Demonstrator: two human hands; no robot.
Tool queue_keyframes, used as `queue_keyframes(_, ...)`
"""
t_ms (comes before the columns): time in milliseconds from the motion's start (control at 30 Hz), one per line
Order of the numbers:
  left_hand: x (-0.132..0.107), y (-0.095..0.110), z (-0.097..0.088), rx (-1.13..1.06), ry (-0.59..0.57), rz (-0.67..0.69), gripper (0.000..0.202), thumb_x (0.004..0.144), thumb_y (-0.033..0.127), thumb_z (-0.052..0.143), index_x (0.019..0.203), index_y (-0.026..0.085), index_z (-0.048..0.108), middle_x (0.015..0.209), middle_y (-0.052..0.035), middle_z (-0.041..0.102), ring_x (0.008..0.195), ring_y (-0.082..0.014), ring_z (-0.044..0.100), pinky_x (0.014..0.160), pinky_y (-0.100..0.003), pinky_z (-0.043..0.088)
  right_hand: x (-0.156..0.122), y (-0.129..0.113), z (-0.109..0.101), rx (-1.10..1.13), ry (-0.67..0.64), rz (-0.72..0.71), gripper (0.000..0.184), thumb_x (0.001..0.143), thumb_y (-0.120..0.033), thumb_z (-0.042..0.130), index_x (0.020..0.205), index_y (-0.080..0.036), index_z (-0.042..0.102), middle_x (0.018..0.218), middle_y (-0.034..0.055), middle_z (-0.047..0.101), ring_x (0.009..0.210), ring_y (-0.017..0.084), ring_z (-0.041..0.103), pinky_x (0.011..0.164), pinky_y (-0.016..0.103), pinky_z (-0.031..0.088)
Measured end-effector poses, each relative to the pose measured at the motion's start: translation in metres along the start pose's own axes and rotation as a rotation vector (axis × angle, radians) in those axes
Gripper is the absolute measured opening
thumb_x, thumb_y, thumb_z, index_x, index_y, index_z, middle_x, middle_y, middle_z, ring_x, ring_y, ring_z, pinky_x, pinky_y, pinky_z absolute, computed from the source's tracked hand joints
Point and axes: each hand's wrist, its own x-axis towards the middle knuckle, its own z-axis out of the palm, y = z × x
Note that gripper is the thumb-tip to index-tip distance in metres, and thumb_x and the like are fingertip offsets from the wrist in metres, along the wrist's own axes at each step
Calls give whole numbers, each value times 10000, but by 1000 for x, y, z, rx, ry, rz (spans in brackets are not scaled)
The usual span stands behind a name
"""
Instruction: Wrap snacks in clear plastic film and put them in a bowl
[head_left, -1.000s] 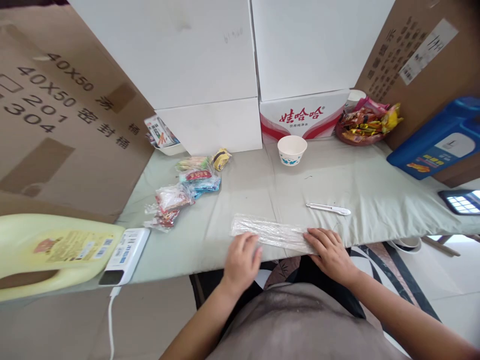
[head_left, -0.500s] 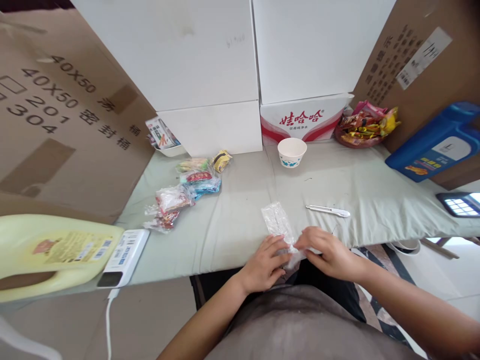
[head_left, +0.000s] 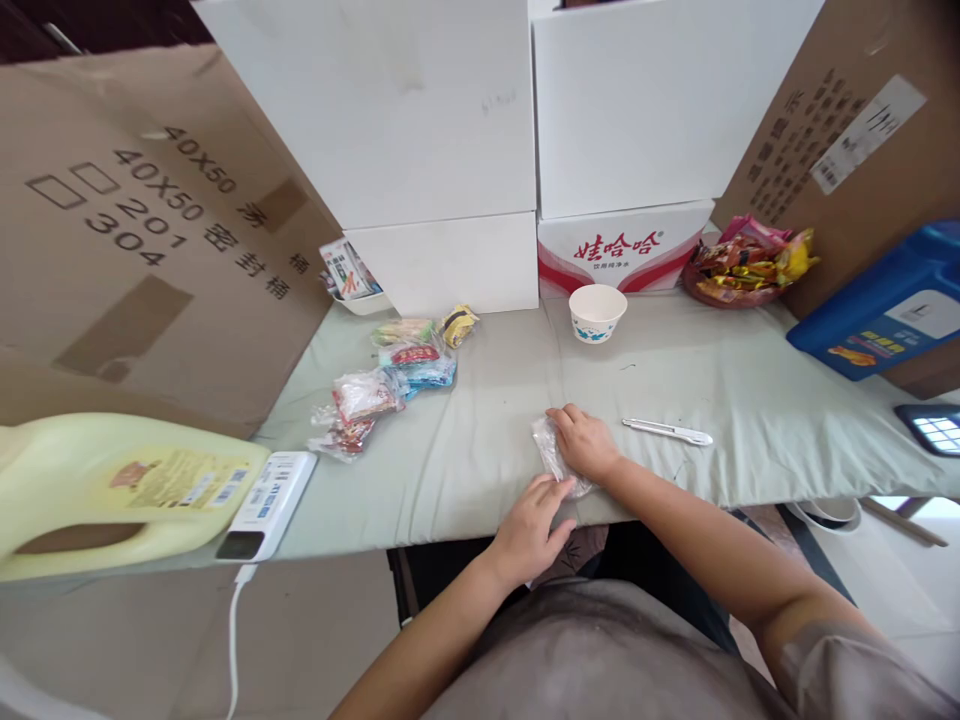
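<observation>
A crumpled clear plastic bag (head_left: 550, 455) lies near the front edge of the cloth-covered table (head_left: 480, 430). My right hand (head_left: 585, 442) rests palm down over the bag's upper right side, with its fingers lying across the plastic. At the bag's lower end, the fingertips of my left hand (head_left: 531, 528) touch the film, and its thumb is spread apart. Part of the bag is hidden under my right hand. A white utility knife (head_left: 666, 432) lies just right of that hand. Beyond the hands stands a white paper bowl (head_left: 597, 314) with a blue leaf print.
Several wrapped snacks (head_left: 367, 395) lie to the left. A yellow jug (head_left: 127, 490) and a white power bank (head_left: 268, 505) with a cable sit at the left edge. White boxes (head_left: 442, 260) stand behind. Rightward are a bowl of candies (head_left: 750, 265), a blue bottle (head_left: 885, 300) and a phone (head_left: 930, 428).
My right hand has moved from the bag's lower end up and left onto its upper part. My left hand stays near the lower end. The view has shifted slightly.
</observation>
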Motion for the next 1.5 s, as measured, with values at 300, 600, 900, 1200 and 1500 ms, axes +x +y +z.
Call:
queue_keyframes(300, 52, -27, -15, 250, 138, -18, 101, 898, 228, 532, 917, 175, 616, 1071, -99, 624, 1097, -252, 559, 949, -440, 460, -2, 4, -1, -44, 34, -1, 390, 962, -205, 336, 1323, -181, 480, 1137, 126, 591, 967, 225, 586, 784, 316, 452)
queue_keyframes(600, 52, -42, -8, 298, 67, -45, 199, 895, 152, 491, 1066, 167, 593, 1212, -100, 606, 1249, -243, 481, 1054, -447, 360, -39, 18, -17, -117, 271, -166, 520, 936, -379, 454, 1368, -89, 451, 1470, 206, 387, 1411, 349, 220, 1116, 546, 208)
queue_keyframes(900, 53, -33, -13, 367, -48, -21, 361, 912, 288, 519, 1265, 237, 574, 1181, -82, 586, 1130, -261, 483, 1016, -474, 358, -128, 0, 14, -95, 78, -483, 604, 891, -254, 523, 1449, -84, 365, 1496, 164, 387, 1406, 290, 294, 1115, 464, 301)
queue_keyframes(1200, 53, -31, -12, 415, -106, -18, 467, 864, 368, 589, 1319, 272, 543, 1218, -91, 523, 1150, -292, 410, 1022, -517, 337, -107, 0, -16, 197, 122, -546, 250, 942, -142, 394, 1037, -174, 622, 920, 75, 657, 876, 184, 553, 851, 369, 438)
queue_keyframes(1500, 52, -31, -14, 369, -98, -45, 475, 865, 379, 582, 1314, 237, 526, 1230, -92, 536, 1188, -301, 402, 1035, -505, 341, -87, 13, -25, 206, -67, -591, 280, 888, -323, 573, 1103, -150, 610, 1121, 125, 606, 1085, 258, 520, 923, 428, 446)
